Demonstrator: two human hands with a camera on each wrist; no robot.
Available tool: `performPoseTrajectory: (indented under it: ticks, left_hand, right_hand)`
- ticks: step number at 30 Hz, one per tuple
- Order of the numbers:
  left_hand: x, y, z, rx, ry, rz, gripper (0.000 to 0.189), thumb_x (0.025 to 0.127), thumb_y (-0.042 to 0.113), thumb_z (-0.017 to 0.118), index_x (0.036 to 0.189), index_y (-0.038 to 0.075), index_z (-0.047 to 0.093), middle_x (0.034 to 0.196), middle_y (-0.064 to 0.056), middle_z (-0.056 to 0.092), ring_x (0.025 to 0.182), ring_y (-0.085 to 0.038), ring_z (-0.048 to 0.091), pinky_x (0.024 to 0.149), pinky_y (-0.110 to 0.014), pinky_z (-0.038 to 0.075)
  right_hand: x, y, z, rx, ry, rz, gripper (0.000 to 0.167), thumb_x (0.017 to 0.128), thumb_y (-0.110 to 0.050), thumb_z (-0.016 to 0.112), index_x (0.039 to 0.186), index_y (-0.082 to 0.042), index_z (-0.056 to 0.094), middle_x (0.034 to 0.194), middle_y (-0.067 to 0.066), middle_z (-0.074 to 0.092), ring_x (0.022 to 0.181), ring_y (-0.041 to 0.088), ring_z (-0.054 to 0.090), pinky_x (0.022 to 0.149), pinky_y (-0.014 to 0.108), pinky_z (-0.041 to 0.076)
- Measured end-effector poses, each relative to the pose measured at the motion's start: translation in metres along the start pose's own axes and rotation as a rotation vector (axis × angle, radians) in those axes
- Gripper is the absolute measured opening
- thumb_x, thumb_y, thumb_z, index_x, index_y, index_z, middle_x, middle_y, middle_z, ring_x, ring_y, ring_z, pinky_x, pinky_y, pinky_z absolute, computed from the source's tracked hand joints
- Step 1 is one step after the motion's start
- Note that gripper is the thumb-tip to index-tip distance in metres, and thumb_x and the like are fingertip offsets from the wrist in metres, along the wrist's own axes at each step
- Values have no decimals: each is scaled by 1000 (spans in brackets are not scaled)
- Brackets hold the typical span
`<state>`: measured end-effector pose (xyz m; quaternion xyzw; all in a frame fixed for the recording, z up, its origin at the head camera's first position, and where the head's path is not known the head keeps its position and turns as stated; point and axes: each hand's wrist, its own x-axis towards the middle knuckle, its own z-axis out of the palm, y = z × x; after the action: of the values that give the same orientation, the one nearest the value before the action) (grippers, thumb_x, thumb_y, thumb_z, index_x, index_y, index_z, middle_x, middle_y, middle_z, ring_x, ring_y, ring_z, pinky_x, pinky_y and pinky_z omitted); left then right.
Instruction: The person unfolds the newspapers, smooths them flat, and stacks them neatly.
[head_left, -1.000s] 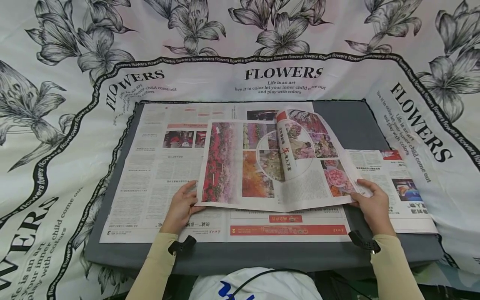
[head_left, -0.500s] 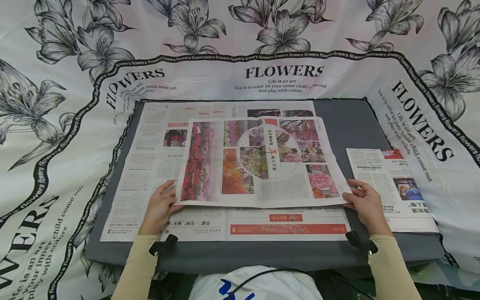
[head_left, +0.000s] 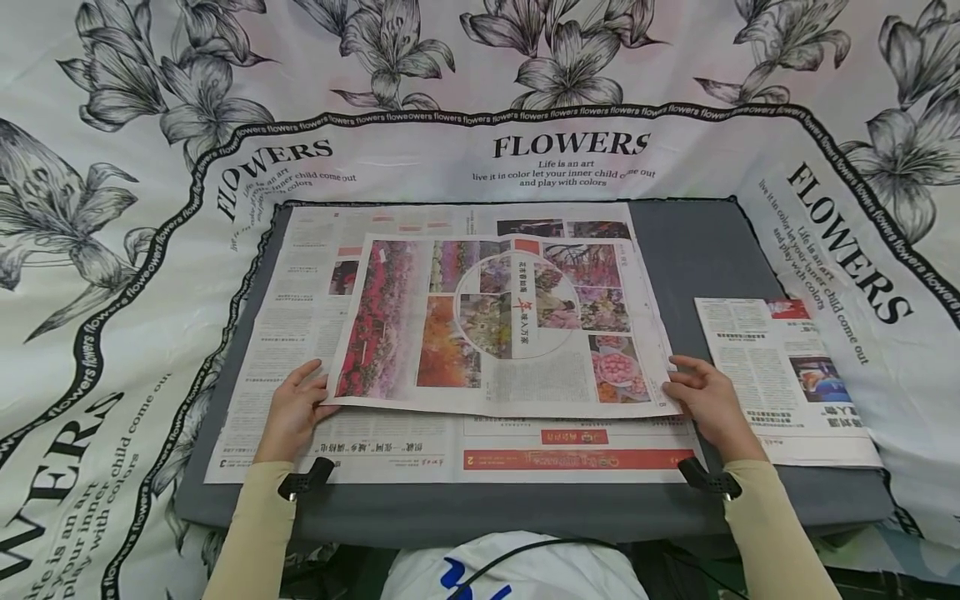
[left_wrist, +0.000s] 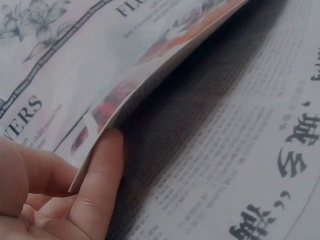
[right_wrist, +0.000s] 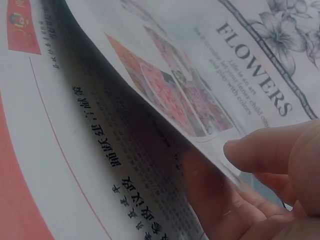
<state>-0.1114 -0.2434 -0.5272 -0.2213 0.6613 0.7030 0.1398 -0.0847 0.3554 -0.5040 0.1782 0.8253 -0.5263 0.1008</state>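
Note:
An opened newspaper sheet (head_left: pixel 536 375) with flower photographs and a pale circle is held above a larger spread newspaper (head_left: pixel 258 400). My left hand (head_left: pixel 291 414) pinches its near left corner. In the left wrist view, the sheet's edge (left_wrist: pixel 107 122) passes between thumb and fingers, with a dark gap beneath. At the near right corner, my right hand (head_left: pixel 708 404) holds the sheet, the thumb (right_wrist: pixel 260 150) on the upper side and fingers below. The right wrist view shows that edge lifted off the printed page underneath.
To the right lies a smaller folded newspaper (head_left: pixel 787 425), partly on the grey tabletop (head_left: pixel 675 250). White cloth (head_left: pixel 570 187) printed with black flowers and lettering surrounds the table. Black bands with small devices (head_left: pixel 306 478) sit on both wrists.
The flower-photo sheet has shifted left and flattened out; its raised centre fold has come down. My left hand has moved left and the right hand slightly left, both keeping hold of its corners.

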Motion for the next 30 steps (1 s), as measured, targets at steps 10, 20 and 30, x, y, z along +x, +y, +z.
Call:
performPoseTrajectory:
  ticks: [10,20,30]
  left_hand:
    - [0,4,0,-72,49,-11,68,105,-1,39,165,15,13,158,-20,41,89,5,68,74,-20,59]
    - [-26,-6,48,-524,-190,-109,63,112,39,31,166,18,7,169,-20,14,157,-32,22,122,-45,30]
    - [-48,-16,121,-505,-430,-131,63,112,25,31,161,-5,4,164,-37,10,154,-49,16,123,-53,22]
  right_hand:
    - [12,1,4,132,-99,22,63,101,-4,56,156,3,28,99,-18,61,84,-3,68,70,24,60]
    - [9,3,13,283,-160,41,59,97,7,56,151,1,34,92,-23,69,81,-2,69,66,21,58]
    - [-6,-2,32,250,-234,66,62,100,2,56,156,1,29,113,-12,65,91,2,69,75,28,61]
